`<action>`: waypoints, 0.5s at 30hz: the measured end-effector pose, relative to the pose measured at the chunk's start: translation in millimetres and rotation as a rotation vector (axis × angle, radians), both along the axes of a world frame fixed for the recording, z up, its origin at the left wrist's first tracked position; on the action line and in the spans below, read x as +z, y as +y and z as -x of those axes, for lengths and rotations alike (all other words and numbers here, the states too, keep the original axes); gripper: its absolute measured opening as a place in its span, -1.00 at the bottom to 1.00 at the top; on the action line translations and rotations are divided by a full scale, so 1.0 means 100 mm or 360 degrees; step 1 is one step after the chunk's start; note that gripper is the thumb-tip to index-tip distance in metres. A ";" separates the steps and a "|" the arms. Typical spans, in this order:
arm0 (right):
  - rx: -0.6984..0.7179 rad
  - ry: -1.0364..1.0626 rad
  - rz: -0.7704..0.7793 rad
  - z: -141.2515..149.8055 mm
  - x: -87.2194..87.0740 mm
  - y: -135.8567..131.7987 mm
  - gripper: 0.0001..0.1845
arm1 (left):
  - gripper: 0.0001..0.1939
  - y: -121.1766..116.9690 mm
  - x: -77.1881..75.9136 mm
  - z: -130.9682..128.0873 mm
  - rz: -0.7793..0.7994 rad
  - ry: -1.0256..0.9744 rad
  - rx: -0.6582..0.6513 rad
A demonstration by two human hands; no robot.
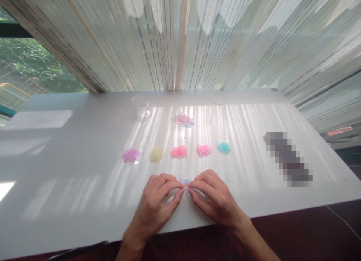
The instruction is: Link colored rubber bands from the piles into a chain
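Note:
My left hand (pixel 162 199) and my right hand (pixel 213 197) meet near the table's front edge, thumb and forefinger of each pinched together. Between the fingertips is a small bunch of pale pink and blue rubber bands (pixel 185 181), partly hidden by the fingers; how many are gripped I cannot tell. Beyond the hands lies a row of small rubber band piles: purple (pixel 131 155), yellow (pixel 156 154), coral pink (pixel 179 152), light pink (pixel 203 150) and turquoise (pixel 223 147). Farther back sits a mixed-colour pile (pixel 184 120).
A clear plastic jar (pixel 143 113) stands at the back left of the white table (pixel 84 148). A clear round lid (pixel 218 99) lies at the back. To the right is a blurred-out dark oblong object (pixel 289 157). Striped curtains (pixel 180 39) hang behind the table.

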State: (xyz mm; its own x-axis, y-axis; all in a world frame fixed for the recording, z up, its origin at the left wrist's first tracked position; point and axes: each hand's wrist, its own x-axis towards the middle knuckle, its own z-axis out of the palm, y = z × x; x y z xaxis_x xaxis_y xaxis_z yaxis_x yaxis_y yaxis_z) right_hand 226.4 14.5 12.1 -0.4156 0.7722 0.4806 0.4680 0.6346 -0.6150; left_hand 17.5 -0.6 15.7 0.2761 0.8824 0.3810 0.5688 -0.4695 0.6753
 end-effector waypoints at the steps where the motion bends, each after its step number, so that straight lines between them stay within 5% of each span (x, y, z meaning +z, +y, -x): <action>1: 0.0001 0.0012 0.0001 0.00 -0.01 0.00 -0.85 | -0.88 0.00 0.01 0.00 0.0001 0.0000 0.0003; 15: -0.0057 0.0099 0.0020 -0.02 -0.03 0.01 -0.86 | -0.87 0.01 -0.01 0.00 0.0033 0.0020 0.0026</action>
State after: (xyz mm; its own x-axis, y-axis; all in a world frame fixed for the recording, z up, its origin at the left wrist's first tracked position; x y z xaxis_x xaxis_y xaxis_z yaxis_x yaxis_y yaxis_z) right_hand 228.8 15.5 8.7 -0.3571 0.7923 0.4947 0.4507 0.6101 -0.6516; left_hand 17.8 0.5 15.0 0.2660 0.8946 0.3590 0.5848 -0.4459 0.6776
